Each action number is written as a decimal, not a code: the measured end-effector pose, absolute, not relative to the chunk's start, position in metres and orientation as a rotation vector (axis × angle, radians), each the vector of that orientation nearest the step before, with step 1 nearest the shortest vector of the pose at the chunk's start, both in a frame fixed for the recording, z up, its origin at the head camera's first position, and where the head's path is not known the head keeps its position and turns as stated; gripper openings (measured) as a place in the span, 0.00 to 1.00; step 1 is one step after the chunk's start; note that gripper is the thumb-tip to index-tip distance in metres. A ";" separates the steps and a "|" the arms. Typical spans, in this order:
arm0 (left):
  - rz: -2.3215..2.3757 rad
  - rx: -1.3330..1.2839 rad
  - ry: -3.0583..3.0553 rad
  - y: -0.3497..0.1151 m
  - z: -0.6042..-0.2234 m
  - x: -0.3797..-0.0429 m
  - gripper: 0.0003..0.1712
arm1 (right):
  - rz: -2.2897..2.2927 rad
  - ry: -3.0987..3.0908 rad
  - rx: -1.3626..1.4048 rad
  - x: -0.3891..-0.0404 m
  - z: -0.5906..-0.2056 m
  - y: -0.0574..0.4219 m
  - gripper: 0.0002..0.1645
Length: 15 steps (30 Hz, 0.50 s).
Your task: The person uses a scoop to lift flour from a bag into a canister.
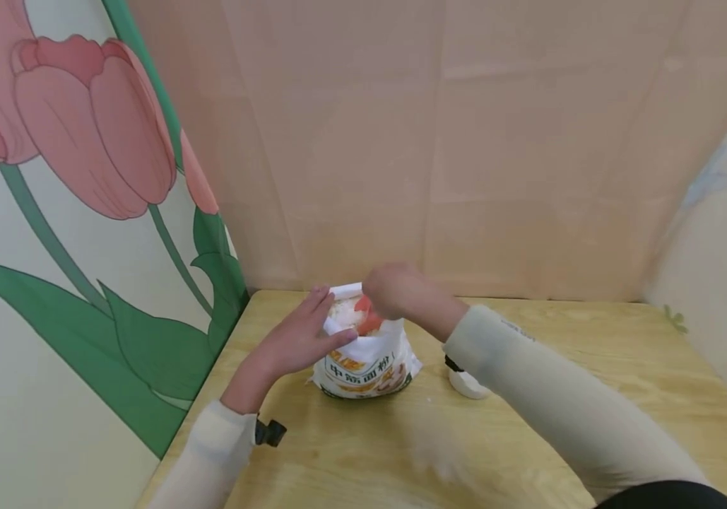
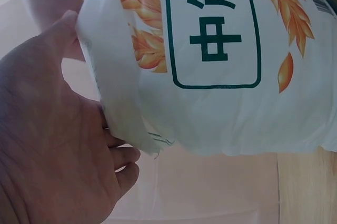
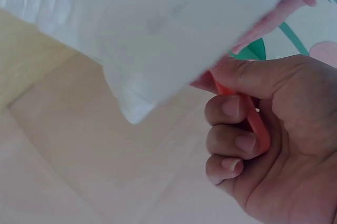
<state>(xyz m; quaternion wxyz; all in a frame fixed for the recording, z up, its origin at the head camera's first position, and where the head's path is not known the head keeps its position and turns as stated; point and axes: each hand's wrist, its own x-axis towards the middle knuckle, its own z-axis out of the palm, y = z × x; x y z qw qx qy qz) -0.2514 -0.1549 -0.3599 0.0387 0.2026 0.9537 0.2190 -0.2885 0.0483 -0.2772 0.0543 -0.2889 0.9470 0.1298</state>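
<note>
A white bag of flour (image 1: 363,367) with wheat pictures and green lettering stands upright on the table, its mouth open and white flour showing inside. My left hand (image 1: 290,343) grips the left side of the bag's rim; in the left wrist view its fingers curl at the edge. My right hand (image 1: 401,293), blurred over the bag's mouth, grips the handle of an orange-red scoop (image 3: 258,126). The scoop's wide part is down in the bag, only partly visible. In the right wrist view, the bag's side hides the rest of it.
A small white bowl (image 1: 468,385) stands right of the bag, partly covered by the right sleeve. A faint, blurred whitish patch (image 1: 436,445) shows at the front of the wooden table (image 1: 592,339). Walls stand behind and on both sides.
</note>
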 end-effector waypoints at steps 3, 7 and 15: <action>0.668 0.613 2.912 -0.154 -0.363 -0.250 0.64 | 0.319 2.869 -0.922 -0.293 -0.291 0.052 0.08; 0.658 0.608 2.906 -0.153 -0.363 -0.249 0.63 | 0.184 2.838 -0.974 -0.296 -0.302 0.056 0.07; 0.640 0.602 2.923 -0.154 -0.357 -0.250 0.62 | -0.096 2.781 -0.981 -0.295 -0.303 0.058 0.11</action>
